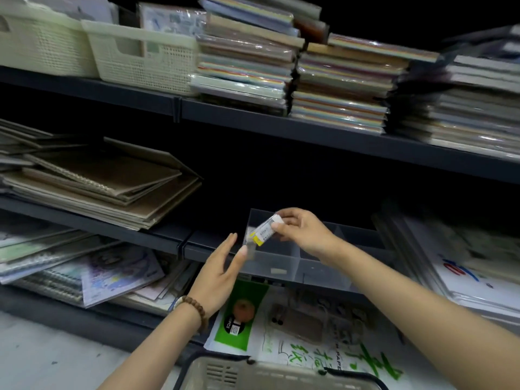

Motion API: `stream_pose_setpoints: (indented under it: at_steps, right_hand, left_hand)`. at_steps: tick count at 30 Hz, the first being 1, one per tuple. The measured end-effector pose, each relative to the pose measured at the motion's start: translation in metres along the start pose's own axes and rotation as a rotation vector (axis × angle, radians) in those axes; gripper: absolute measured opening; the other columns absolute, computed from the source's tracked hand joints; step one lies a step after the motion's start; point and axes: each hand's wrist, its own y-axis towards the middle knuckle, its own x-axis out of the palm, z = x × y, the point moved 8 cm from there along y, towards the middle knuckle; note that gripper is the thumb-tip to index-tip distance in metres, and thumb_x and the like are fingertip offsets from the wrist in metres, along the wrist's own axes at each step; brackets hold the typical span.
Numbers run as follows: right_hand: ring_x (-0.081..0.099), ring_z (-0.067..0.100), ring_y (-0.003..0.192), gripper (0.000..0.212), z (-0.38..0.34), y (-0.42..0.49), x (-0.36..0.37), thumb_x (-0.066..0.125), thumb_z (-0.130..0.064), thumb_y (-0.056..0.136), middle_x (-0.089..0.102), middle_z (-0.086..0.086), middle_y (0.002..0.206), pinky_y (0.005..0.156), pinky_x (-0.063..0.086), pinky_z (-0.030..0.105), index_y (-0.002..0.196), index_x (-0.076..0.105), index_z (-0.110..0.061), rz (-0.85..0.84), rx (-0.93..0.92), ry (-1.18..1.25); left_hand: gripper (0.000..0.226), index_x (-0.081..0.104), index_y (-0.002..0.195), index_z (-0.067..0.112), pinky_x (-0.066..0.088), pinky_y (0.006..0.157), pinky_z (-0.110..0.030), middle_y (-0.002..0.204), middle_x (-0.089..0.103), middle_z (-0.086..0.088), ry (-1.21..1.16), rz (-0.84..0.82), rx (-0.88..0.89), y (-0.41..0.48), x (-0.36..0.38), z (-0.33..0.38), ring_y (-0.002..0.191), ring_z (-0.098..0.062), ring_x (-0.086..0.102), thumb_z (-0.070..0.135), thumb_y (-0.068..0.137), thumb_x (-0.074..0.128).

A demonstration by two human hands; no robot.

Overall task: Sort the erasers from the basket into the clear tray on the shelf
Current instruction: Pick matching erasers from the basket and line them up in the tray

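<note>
The dark shelf (168, 237) carries a clear tray (318, 270) with dividers at its front edge. The rim of a grey basket (253, 375) shows below, near the person. The right arm reaches forward over the tray, and the right hand (305, 232) pinches the upper end of a wrapped eraser (264, 231) between thumb and fingertips. The eraser is tilted above the tray's left front corner. The left hand (222, 268) is raised beside it with straight fingers, holding nothing. Whether its thumb touches the wrapper is unclear.
</note>
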Motion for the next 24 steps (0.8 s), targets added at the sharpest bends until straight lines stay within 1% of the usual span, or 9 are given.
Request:
stream_pose_setpoints:
  at_steps: [3, 5, 7, 10, 13, 16, 19, 21, 24]
  right_hand:
    - [0.062, 0.019, 0.091, 0.039, -0.001, 0.019, 0.004, 0.06, -0.013, 0.091, 0.059, 0.019, 0.113, 0.081, 0.053, 0.026, 0.125, 0.047, 0.0, -0.076, -0.005, -0.193]
    - [0.061, 0.026, 0.095, 0.044, -0.002, 0.027, 0.012, 0.062, -0.017, 0.09, 0.058, 0.018, 0.112, 0.088, 0.052, 0.038, 0.128, 0.046, -0.001, -0.15, -0.002, -0.321]
    - [0.061, 0.031, 0.099, 0.044, -0.004, 0.031, 0.018, 0.062, -0.021, 0.09, 0.059, 0.016, 0.111, 0.09, 0.051, 0.041, 0.128, 0.047, -0.004, -0.17, -0.011, -0.38]
    - [0.06, 0.024, 0.098, 0.047, -0.003, 0.032, 0.029, 0.061, -0.026, 0.09, 0.059, 0.01, 0.111, 0.088, 0.051, 0.036, 0.131, 0.043, -0.01, -0.178, -0.022, -0.474]
    - [0.061, 0.019, 0.092, 0.043, 0.002, 0.027, 0.039, 0.065, -0.025, 0.088, 0.062, 0.005, 0.105, 0.083, 0.051, 0.031, 0.126, 0.048, -0.013, -0.18, -0.024, -0.469]
    - [0.061, 0.014, 0.085, 0.036, 0.008, 0.02, 0.04, 0.07, -0.023, 0.083, 0.062, -0.001, 0.093, 0.074, 0.049, 0.024, 0.114, 0.054, -0.014, -0.118, -0.023, -0.346]
    - [0.058, 0.012, 0.095, 0.041, 0.022, 0.015, 0.037, 0.071, -0.028, 0.082, 0.057, -0.005, 0.1, 0.077, 0.046, 0.019, 0.116, 0.054, -0.014, -0.044, 0.039, -0.269]
    - [0.056, 0.006, 0.093, 0.044, 0.028, 0.015, 0.037, 0.071, -0.032, 0.081, 0.056, -0.006, 0.099, 0.073, 0.044, 0.012, 0.117, 0.055, -0.012, -0.052, 0.085, -0.22]
    - [0.062, 0.007, 0.086, 0.04, 0.033, 0.019, 0.036, 0.072, -0.027, 0.082, 0.062, -0.002, 0.091, 0.073, 0.051, 0.013, 0.113, 0.059, -0.005, -0.061, 0.16, -0.084]
  left_hand:
    - [0.06, 0.032, 0.143, 0.023, 0.029, 0.082, 0.007, 0.138, 0.039, 0.015, -0.086, -0.048, -0.086, 0.002, 0.002, -0.017, 0.118, 0.008, 0.037, 0.046, 0.088, 0.041]
    - [0.052, 0.035, 0.14, 0.025, 0.033, 0.085, 0.003, 0.131, 0.043, 0.02, -0.086, -0.091, -0.078, 0.003, 0.008, -0.019, 0.108, 0.016, 0.043, 0.04, 0.091, 0.043]
    - [0.047, 0.041, 0.135, 0.028, 0.037, 0.092, -0.002, 0.128, 0.048, 0.023, -0.083, -0.126, -0.049, 0.004, 0.013, -0.018, 0.105, 0.02, 0.045, 0.04, 0.09, 0.045]
    - [0.064, 0.037, 0.141, 0.02, 0.036, 0.093, -0.003, 0.137, 0.047, 0.013, -0.063, -0.143, -0.055, 0.005, 0.014, -0.017, 0.118, 0.007, 0.044, 0.048, 0.084, 0.045]
    - [0.077, 0.034, 0.143, 0.02, 0.035, 0.107, -0.022, 0.14, 0.045, 0.011, -0.067, -0.164, -0.058, 0.004, 0.015, -0.019, 0.128, -0.002, 0.042, 0.057, 0.077, 0.046]
    - [0.08, 0.033, 0.143, 0.021, 0.035, 0.11, -0.034, 0.142, 0.044, 0.007, -0.057, -0.158, -0.067, 0.003, 0.015, -0.019, 0.129, -0.006, 0.042, 0.06, 0.075, 0.046]
    - [0.078, 0.035, 0.142, 0.019, 0.035, 0.11, -0.034, 0.141, 0.045, 0.005, -0.09, -0.148, -0.075, 0.003, 0.014, -0.018, 0.128, -0.006, 0.043, 0.058, 0.075, 0.047]
    - [0.079, 0.035, 0.142, 0.02, 0.036, 0.11, -0.035, 0.141, 0.046, 0.006, -0.086, -0.146, -0.074, 0.003, 0.015, -0.018, 0.128, -0.006, 0.043, 0.059, 0.075, 0.047]
    - [0.08, 0.035, 0.142, 0.022, 0.036, 0.11, -0.034, 0.14, 0.047, 0.009, -0.068, -0.149, -0.067, 0.002, 0.016, -0.018, 0.127, -0.004, 0.044, 0.061, 0.074, 0.046]
